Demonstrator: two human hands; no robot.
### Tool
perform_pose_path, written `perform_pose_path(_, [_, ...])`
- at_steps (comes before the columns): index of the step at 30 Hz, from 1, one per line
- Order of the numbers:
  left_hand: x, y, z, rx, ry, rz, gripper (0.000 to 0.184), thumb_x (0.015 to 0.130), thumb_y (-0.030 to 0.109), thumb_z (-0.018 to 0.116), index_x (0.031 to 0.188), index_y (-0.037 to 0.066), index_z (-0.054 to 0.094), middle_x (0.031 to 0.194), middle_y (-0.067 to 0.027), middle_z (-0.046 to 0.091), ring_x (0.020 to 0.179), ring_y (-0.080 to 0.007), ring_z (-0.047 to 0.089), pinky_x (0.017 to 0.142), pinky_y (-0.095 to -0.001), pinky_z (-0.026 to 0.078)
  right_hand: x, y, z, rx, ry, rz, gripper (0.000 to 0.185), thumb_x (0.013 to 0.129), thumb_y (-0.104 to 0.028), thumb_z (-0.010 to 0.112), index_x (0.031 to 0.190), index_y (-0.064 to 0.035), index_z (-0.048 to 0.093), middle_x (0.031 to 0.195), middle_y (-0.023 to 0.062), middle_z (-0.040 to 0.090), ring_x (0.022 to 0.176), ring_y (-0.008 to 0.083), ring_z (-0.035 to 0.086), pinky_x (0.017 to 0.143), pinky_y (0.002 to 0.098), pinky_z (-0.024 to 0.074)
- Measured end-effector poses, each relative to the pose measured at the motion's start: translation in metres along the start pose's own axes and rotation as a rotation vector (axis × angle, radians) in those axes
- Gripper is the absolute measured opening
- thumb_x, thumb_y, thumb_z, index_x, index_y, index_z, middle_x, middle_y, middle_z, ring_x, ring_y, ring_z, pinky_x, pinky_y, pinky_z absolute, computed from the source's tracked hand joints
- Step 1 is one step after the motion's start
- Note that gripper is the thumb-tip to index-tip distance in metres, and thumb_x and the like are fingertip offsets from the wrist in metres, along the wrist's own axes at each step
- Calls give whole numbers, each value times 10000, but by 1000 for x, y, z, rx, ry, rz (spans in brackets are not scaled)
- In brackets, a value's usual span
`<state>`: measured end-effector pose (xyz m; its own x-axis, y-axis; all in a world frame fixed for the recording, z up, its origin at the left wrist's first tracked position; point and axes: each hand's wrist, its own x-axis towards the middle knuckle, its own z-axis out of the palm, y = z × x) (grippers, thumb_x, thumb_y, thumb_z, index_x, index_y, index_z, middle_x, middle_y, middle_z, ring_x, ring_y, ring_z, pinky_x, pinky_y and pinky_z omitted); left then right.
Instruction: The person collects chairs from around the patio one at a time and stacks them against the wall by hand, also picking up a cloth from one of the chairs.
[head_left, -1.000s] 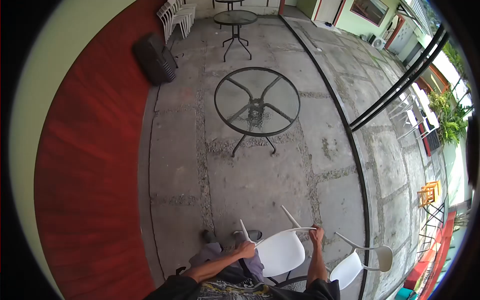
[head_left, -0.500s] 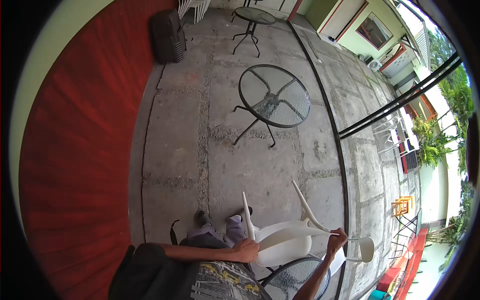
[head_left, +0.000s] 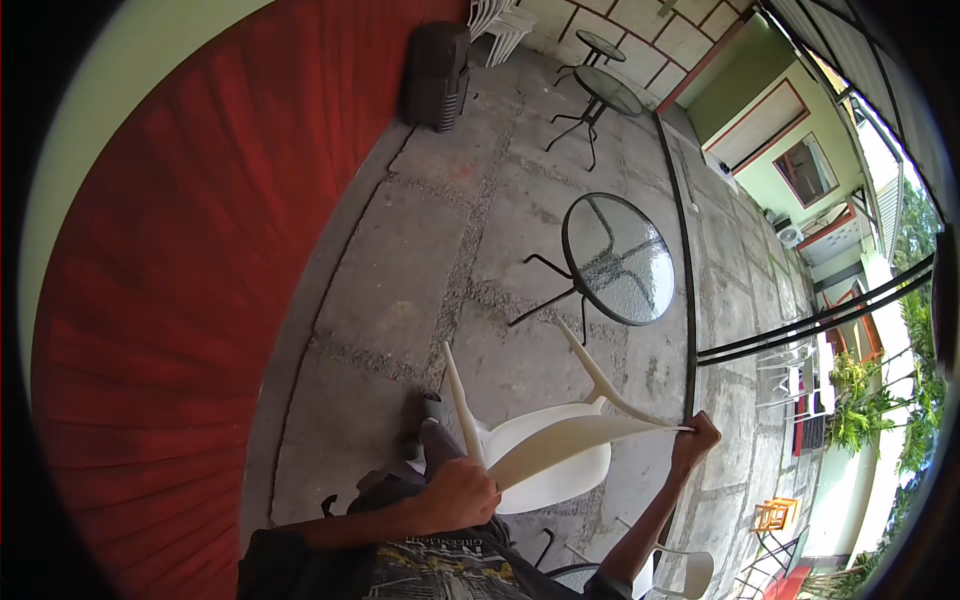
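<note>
A white chair point(head_left: 560, 480) is held in front of me, tilted, with two of its legs pointing away over the floor. My left hand point(head_left: 458, 496) is closed around the near left end of its curved backrest. At the other end of the backrest, my right hand point(head_left: 697, 438) grips the edge with the arm stretched out. Ahead of the chair legs stands a round glass table point(head_left: 618, 258) with a dark metal frame. The tip of one leg appears close to this table in the view; the real gap is hard to judge.
A red curtain point(head_left: 190, 270) runs along the left. A dark speaker-like case point(head_left: 437, 78) stands by it, near stacked white chairs point(head_left: 508, 30). More glass tables point(head_left: 607, 90) stand farther off. A dark post point(head_left: 815, 318) is on the right. Another white chair point(head_left: 685, 573) is low right.
The held chair has risen and come forward, its legs now nearer the round glass table. My view has turned, and the glass table and chair that were beside me have dropped toward the bottom edge.
</note>
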<state>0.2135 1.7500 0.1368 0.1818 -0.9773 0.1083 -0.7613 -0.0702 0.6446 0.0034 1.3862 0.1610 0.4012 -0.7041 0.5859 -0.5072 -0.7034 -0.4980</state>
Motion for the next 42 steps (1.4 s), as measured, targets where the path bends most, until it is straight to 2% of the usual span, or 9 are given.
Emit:
perform_pose_path(12, [7,-65,-201,281,917,17,194,707,69,822,863,52,708,611,15,582,528,-162,461,588,-325,393,161,-207,90,677,229,-214,182,473,-72,365,584,-71,221,608,-3,210,604,99,156,559,309,100])
perform_pose_path(17, [36,-101,-271,160,1379,83,383,773,342,834,768,21,625,666,-69,596,633,-176,465,587,-344,382,201,-252,105,889,223,-346,200,472,-92,414,571,-73,241,600,0,219,601,117,163,550,330,121])
perform_pose_path(22, [97,-169,-315,-230,1632,170,623,794,646,698,702,54,526,641,-59,496,668,-174,475,550,-334,378,225,-263,151,1084,105,-331,294,285,-178,639,465,-90,425,507,-21,327,479,116,268,511,318,160])
perform_pose_path(25, [97,-257,-269,-493,1306,-45,688,798,744,600,707,78,451,590,-23,414,549,-146,449,500,-298,358,245,-249,194,976,-128,-375,322,273,-159,655,497,-83,437,538,4,402,491,124,317,513,323,223])
perform_pose_path(28, [125,-298,-274,-548,1328,51,671,789,723,623,713,84,433,582,-34,445,498,-139,449,475,-275,340,271,-260,242,1042,27,-197,325,255,-147,674,482,-86,449,525,2,409,475,123,311,511,323,213])
perform_pose_path(33, [157,-338,-303,-352,1361,-34,472,919,449,610,731,63,412,588,-43,421,492,-140,407,435,-296,296,319,-269,276,1221,-97,-394,275,342,-82,631,555,-99,457,564,-3,404,518,131,294,524,316,202])
perform_pose_path(38, [230,-401,-376,-405,1290,299,398,967,415,496,794,67,409,626,-50,441,494,-143,414,456,-310,305,355,-247,432,1165,-549,-355,460,690,-493,773,828,-93,590,793,91,578,664,221,482,612,402,409])
perform_pose_path(41, [269,-454,-409,-203,1283,179,394,961,408,501,771,80,395,607,-30,406,478,-137,392,446,-317,286,355,-244,542,997,-643,41,567,792,-551,726,607,-74,481,613,42,505,540,175,395,595,379,391])
perform_pose_path(42, [286,-468,-426,-142,1316,160,395,960,403,501,753,86,388,594,-23,388,469,-134,381,437,-318,273,370,-255,574,1150,-568,-40,601,804,-528,731,567,-72,420,565,22,449,515,163,360,578,358,370])
